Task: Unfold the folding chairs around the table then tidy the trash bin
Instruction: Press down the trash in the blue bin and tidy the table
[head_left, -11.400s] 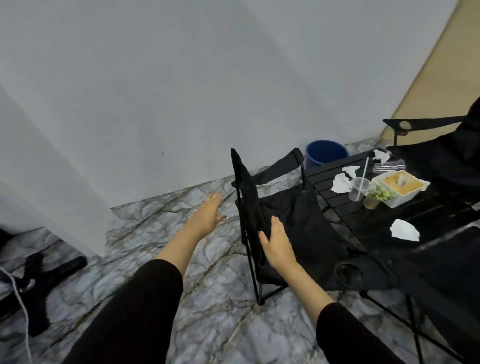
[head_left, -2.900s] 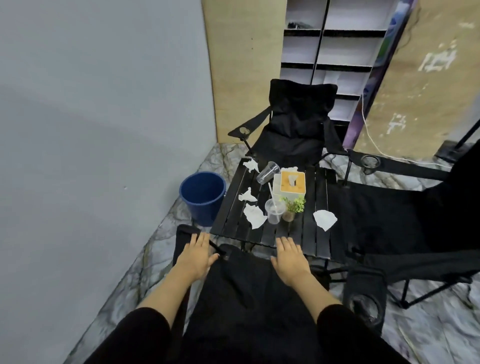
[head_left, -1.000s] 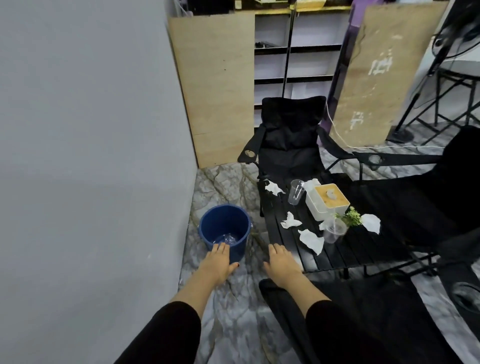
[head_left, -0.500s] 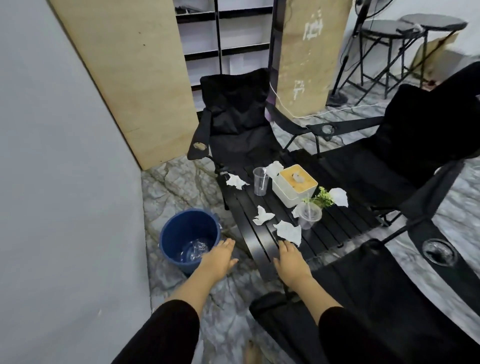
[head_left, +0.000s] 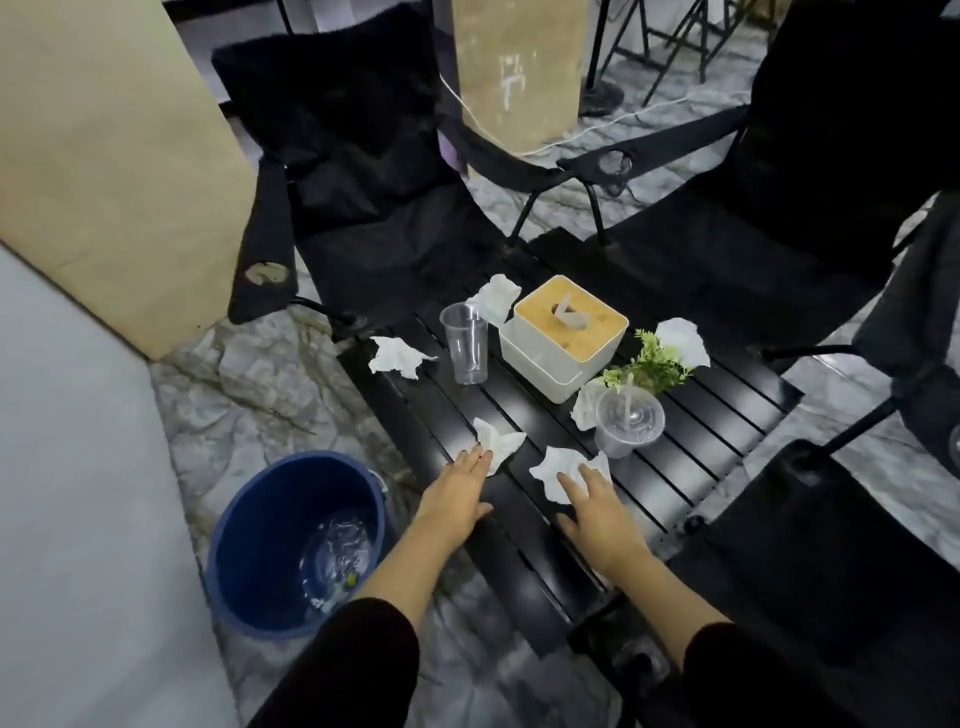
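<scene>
Three black folding chairs stand unfolded around the low black slatted table (head_left: 727, 441): one at the far side (head_left: 358, 171), one at the right (head_left: 810, 171), one at the near right (head_left: 810, 597). A blue trash bin (head_left: 249, 551) with clear plastic inside sits on the floor left of the table. Crumpled white tissues lie on the table. My left hand (head_left: 457, 491) lies flat with fingertips at one tissue (head_left: 498, 441). My right hand (head_left: 597, 506) lies flat, fingers on another tissue (head_left: 556, 465).
On the table stand a clear cup (head_left: 465, 343), a lidded cup with a straw (head_left: 628, 421), a white tissue box with a wooden lid (head_left: 563, 335), a small green plant (head_left: 654, 364) and more tissues (head_left: 397, 356). A grey wall is at left; plywood boards lean behind.
The view has closed in on the table. Both hands have moved forward from the table's near edge onto the tabletop and now reach the two nearest tissues.
</scene>
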